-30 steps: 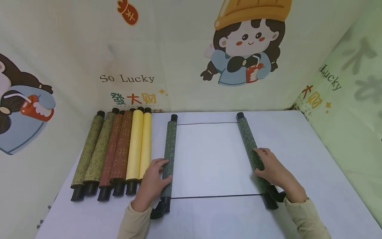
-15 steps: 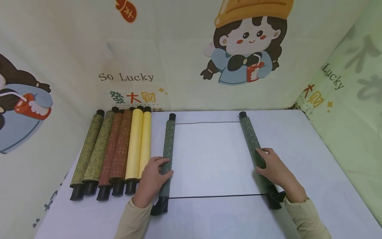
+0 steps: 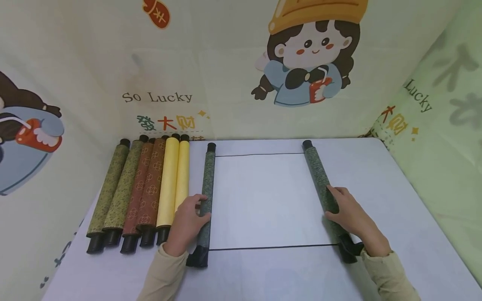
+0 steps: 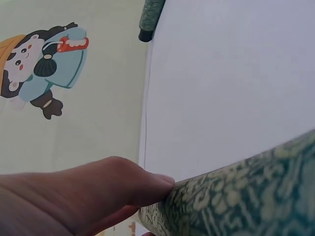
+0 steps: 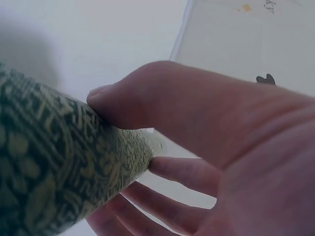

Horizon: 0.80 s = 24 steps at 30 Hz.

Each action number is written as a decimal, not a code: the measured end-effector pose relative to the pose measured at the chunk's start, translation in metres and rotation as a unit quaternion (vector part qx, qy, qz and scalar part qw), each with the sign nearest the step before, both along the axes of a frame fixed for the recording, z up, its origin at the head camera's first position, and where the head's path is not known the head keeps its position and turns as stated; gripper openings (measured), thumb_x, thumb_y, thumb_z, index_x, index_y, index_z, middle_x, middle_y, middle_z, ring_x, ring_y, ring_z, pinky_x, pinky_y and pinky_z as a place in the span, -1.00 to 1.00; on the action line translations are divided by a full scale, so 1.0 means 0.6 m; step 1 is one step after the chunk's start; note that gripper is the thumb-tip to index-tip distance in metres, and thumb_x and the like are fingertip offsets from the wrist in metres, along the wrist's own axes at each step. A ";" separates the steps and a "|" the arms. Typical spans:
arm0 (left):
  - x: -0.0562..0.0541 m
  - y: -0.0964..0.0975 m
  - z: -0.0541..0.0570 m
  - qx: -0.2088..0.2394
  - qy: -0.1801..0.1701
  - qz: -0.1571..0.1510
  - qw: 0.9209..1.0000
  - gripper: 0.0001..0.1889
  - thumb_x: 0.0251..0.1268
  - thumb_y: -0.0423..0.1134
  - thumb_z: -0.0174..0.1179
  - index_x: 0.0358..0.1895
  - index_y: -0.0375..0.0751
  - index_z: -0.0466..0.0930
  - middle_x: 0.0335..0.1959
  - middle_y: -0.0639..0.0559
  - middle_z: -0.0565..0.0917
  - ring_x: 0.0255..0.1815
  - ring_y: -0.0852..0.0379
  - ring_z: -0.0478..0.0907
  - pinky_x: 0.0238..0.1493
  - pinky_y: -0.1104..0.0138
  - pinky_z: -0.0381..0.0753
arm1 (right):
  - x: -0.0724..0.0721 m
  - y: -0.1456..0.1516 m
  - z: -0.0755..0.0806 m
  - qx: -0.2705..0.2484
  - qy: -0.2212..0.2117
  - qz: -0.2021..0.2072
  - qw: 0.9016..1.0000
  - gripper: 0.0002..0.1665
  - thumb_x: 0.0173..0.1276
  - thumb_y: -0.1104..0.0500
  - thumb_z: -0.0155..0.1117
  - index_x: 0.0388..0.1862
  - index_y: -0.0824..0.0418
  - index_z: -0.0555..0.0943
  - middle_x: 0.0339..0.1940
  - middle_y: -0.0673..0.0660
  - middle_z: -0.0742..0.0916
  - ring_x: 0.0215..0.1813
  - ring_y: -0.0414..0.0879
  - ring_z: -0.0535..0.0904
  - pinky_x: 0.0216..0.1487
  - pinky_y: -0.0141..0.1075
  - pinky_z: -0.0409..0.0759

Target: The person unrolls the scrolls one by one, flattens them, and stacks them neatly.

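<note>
On the desk (image 3: 380, 175), right of the yellow rolls (image 3: 168, 184), the green scroll (image 3: 269, 200) is spread, left grip (image 3: 184, 222) and right grip (image 3: 350, 212) each pinching a rolled end (image 3: 208, 175); probably light, crease-prone, best held there.

From the left wrist, can't see most fingers of the left hand (image 4: 93, 194) or all of the near green roll (image 4: 246, 196). From the head, can't see the top of the orange hat (image 3: 320, 14).
</note>
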<state>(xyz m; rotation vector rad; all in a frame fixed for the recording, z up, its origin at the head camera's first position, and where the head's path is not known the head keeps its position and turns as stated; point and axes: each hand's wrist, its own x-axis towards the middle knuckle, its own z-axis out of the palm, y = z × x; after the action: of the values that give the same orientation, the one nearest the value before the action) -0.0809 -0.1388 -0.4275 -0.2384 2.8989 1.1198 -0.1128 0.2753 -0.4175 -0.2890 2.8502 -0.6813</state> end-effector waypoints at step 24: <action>-0.002 -0.013 0.010 -0.041 -0.009 -0.013 0.999 -0.37 0.04 -0.32 0.49 0.25 -0.30 0.55 0.07 -0.30 0.60 0.03 -0.20 0.58 -0.10 -0.03 0.60 | -0.002 0.002 -0.003 -0.004 0.002 -0.004 1.000 -0.03 0.16 0.29 0.49 0.47 0.42 0.19 0.25 0.63 0.32 0.04 0.49 0.50 -0.15 0.17 0.57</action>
<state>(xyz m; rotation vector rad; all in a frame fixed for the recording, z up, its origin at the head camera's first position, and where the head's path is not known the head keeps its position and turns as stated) -0.0819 -0.1466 -0.4218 -0.2095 2.9272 0.9903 -0.1140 0.2767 -0.4192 -0.2806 2.8555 -0.6936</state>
